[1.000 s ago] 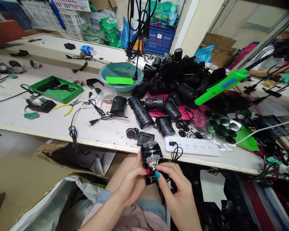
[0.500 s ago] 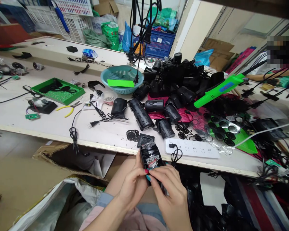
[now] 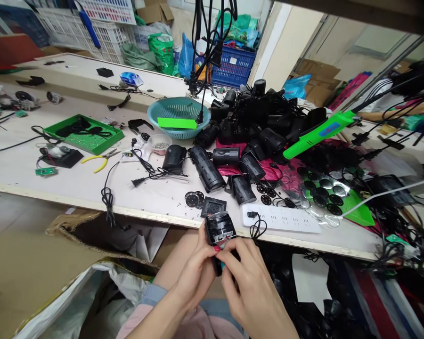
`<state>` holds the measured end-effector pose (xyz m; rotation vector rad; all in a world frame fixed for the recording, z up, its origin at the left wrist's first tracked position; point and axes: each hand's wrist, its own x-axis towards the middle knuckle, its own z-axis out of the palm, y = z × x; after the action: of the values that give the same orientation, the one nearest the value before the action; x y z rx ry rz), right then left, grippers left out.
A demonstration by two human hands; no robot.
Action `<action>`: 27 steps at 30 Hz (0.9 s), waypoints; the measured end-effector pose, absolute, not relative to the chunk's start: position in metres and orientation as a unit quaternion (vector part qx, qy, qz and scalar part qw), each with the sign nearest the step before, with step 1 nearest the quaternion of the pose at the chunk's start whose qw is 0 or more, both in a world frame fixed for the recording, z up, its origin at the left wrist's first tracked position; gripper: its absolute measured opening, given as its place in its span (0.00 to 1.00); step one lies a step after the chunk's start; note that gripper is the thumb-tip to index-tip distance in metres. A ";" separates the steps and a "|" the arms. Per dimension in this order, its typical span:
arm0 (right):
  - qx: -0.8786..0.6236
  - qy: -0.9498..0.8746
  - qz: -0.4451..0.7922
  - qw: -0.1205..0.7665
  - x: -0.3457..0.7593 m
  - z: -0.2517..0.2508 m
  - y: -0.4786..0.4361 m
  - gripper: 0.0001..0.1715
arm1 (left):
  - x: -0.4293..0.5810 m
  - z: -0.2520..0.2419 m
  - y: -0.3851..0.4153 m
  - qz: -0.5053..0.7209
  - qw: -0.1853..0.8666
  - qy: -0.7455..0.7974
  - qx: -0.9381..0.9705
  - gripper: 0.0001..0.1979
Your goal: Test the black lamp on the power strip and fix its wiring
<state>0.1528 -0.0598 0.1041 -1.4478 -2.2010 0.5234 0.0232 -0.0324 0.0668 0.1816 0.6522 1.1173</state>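
Note:
Over my lap, at the table's front edge, I hold an open black plastic housing (image 3: 219,227) with thin wires and a small board inside. My left hand (image 3: 197,263) is closed around its left side, thumb on the near rim. The fingers of my right hand (image 3: 245,268) are bent together over its near right part; what they pinch is hidden. Just beyond the housing lies a square black plate (image 3: 214,206). Black slotted discs (image 3: 194,199) lie to the left of that plate.
A white power strip (image 3: 281,218) lies along the front edge at right. Behind are black cylindrical housings (image 3: 207,168), a teal basket (image 3: 179,106), a bowl of screws (image 3: 159,142) and yellow-handled pliers (image 3: 99,162). A green electric screwdriver (image 3: 320,134) hangs at right; cables hang overhead.
My right hand has turned and its fingers have curled further over the housing's near right part. My left hand keeps its hold, and the housing stays nearly in place.

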 end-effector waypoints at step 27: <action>-0.471 -0.784 0.111 0.388 0.170 0.083 -0.039 0.11 | 0.022 0.069 -0.026 0.483 0.787 0.359 0.135 0.34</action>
<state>0.1705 -0.0394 0.0829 -1.1989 -1.9952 0.2816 0.0215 -0.0260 0.0686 0.2903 0.7732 1.0413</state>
